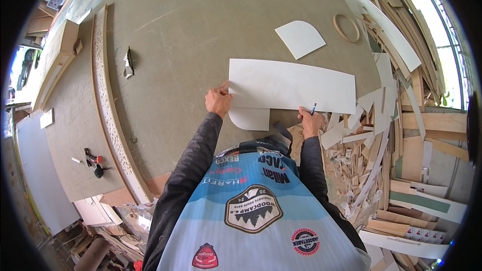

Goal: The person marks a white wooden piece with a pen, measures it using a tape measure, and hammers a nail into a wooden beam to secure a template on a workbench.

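A long white panel [291, 84] lies on the grey-brown worktable in front of me. Its near left part rests over or against a smaller white piece with a rounded corner [253, 119]; which one cannot be told. My left hand [219, 100] pinches the panel's left edge, fingers closed at the rim. At the near edge, toward the right end, my right hand [310, 122] holds a blue pen [313, 109], its fingers touching the panel. Another white piece with one curved side [300, 39] lies beyond the panel.
A wooden ring [346, 28] sits near the table's right edge. Offcuts and scrap strips [359, 165] pile up at right. Along the left runs a long perforated strip [103, 90], with a power tool [94, 162] beyond it and a small dark-toothed object [128, 62] nearer.
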`<state>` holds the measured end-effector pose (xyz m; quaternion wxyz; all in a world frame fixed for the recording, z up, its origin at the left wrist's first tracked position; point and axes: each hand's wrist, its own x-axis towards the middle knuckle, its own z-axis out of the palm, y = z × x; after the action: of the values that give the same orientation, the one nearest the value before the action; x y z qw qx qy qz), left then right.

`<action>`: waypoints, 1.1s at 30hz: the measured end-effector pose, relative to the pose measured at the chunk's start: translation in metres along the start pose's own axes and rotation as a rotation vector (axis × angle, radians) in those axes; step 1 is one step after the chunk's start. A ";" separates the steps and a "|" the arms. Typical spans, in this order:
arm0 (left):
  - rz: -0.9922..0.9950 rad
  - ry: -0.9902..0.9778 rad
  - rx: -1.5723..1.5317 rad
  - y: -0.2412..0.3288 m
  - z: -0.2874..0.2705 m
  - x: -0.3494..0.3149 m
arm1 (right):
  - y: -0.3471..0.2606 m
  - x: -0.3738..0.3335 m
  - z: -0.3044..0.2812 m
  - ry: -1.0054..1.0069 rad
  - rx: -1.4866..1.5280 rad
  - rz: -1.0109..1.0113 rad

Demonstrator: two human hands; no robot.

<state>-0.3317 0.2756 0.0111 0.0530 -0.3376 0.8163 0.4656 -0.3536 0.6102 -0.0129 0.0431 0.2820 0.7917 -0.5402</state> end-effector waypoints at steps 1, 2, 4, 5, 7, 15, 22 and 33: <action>0.001 -0.005 0.006 0.001 -0.001 0.000 | 0.001 0.000 0.000 0.002 0.005 -0.020; 0.002 -0.011 0.011 0.003 -0.001 -0.001 | 0.001 0.001 -0.001 -0.001 0.039 -0.007; -0.008 -0.021 0.006 0.005 -0.003 -0.002 | 0.000 0.002 0.000 -0.010 0.109 0.022; -0.017 -0.027 -0.005 0.005 -0.004 -0.002 | 0.000 0.001 0.000 -0.015 0.111 0.033; -0.025 -0.032 -0.007 0.006 -0.004 -0.003 | -0.009 -0.004 -0.001 -0.025 0.114 0.053; -0.025 -0.026 0.053 0.000 -0.001 0.000 | -0.008 -0.004 -0.001 -0.031 0.113 0.030; 0.027 0.047 0.003 -0.001 0.001 -0.005 | -0.003 -0.008 -0.002 -0.046 0.092 -0.023; 0.062 0.066 0.073 -0.005 0.005 -0.005 | -0.003 -0.009 -0.005 -0.049 0.055 -0.012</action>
<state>-0.3261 0.2805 0.0068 0.0237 -0.3252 0.8441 0.4257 -0.3462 0.6101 -0.0044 0.0514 0.2648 0.7771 -0.5686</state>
